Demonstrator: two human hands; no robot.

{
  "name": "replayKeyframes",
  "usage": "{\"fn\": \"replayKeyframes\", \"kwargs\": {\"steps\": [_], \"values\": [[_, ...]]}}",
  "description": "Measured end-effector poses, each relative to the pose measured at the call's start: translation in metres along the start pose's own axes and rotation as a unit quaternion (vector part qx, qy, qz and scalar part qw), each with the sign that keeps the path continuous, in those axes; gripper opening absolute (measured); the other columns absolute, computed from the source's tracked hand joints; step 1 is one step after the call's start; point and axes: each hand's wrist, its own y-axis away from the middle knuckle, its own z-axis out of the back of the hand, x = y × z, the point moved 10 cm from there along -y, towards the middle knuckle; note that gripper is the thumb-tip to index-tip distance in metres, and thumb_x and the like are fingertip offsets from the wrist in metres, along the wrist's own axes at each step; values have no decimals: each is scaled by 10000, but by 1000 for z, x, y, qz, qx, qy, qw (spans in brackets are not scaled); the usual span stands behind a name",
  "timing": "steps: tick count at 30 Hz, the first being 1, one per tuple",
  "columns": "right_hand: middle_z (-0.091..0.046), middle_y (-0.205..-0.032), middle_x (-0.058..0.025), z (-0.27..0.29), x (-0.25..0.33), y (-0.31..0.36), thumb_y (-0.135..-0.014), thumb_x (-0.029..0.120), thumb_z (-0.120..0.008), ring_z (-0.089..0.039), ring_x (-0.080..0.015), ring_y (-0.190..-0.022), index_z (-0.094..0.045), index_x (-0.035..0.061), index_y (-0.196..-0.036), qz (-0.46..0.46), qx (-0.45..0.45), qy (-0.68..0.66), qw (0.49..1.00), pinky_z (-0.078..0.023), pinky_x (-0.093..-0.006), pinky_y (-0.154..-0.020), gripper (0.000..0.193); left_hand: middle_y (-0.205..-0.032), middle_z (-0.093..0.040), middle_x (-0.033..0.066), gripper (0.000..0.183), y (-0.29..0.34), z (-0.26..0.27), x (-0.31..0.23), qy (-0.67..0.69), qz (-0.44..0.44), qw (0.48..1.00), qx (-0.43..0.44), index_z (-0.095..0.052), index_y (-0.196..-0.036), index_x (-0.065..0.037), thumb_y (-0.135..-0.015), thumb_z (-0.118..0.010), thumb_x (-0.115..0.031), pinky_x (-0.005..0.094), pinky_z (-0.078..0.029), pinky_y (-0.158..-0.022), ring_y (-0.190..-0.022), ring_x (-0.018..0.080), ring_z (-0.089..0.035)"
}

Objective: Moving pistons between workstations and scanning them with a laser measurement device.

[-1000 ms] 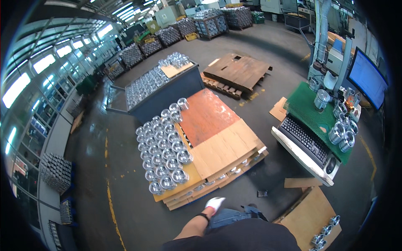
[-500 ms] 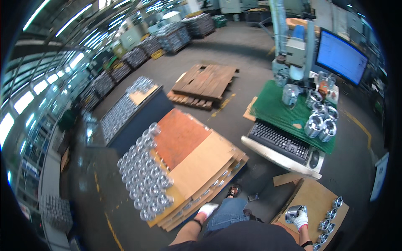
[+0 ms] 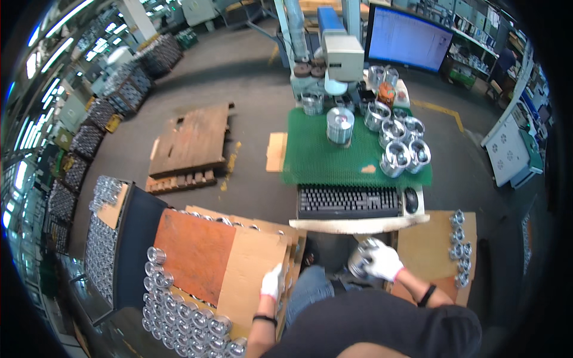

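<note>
- Piston [image 3: 359, 261] is in your right hand [image 3: 384, 262], gloved fingers wrapped over its side; held in front of you, between the table and your lap, not yet set down.
- Your left hand [image 3: 271, 283], gloved, is apart from it: fingers look extended, nothing visible in the grasp. It hangs at the edge of the tan cardboard sheet [image 3: 250, 262]; can't tell whether it touches.
- Right of you, a short column of pistons [image 3: 458, 250] stands along the far side of a brown board [image 3: 421, 238]; the held one is away from that group.
- Ahead, on the table [image 3: 358, 225], a green mat [image 3: 316, 167] carries one lone piston [image 3: 339, 126] and a tight cluster [image 3: 395, 160] to its right. Keyboard [image 3: 349, 200] and mouse [image 3: 410, 200] sit at the front; lit monitor [image 3: 409, 39] behind.
- Left, the layered stack looks part-filled on top: rows of pistons [image 3: 185, 325] stop at the orange board [image 3: 194, 253]. More metal shows between lower sheets, so I judge those layers laid and covered.
- Further left, a dark bin [image 3: 140, 238] is heaped with metal parts. You can't get a total done or remaining from here.
</note>
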Motion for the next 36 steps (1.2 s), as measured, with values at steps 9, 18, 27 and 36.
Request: {"fn": "replayKeyframes", "kwargs": {"steps": [9, 18, 27, 36], "values": [[-639, -852, -44, 116, 163, -140, -790, 79, -709, -572, -64, -591, -557, -40, -1201, -8, 79, -769, 634, -483, -226, -504, 454, -1225, -577, 101, 388, 22, -132, -297, 282, -273, 801, 451, -451, -1308, -35, -1024, -413, -296, 321, -468, -977, -1110, 184, -570], [-666, -1028, -82, 94, 88, -210, -895, 235, -630, -643, -109, -826, -546, -59, -1255, -82, 17, -674, 734, -518, -224, -733, 473, -1268, -562, 165, 682, -13, -137, -309, 503, 27, 813, 291, -472, -1283, 24, -894, -585, -524, 501, -492, -962, -1135, 302, -574], [-372, -1470, -54, 27, -11, -222, -798, 525, -639, -290, -259, -1375, -371, 179, -1413, 5, 122, -544, 830, -222, -438, -1164, 755, -1015, -622, 113, 472, 34, -270, -380, -353, -623, 669, 202, -603, -1020, 2, -787, -743, -384, 427, -475, -885, -1022, 279, -595], [-674, -965, -94, -30, -163, -138, -867, 167, -570, -647, -253, -900, -583, 62, -1138, -355, -110, -867, 332, -505, -425, -895, 292, -1439, -435, 132, 506, -230, -293, -307, 56, -76, 971, 219, -511, -1324, -9, -945, -500, -344, 352, -384, -999, -1289, 240, -416]]}}
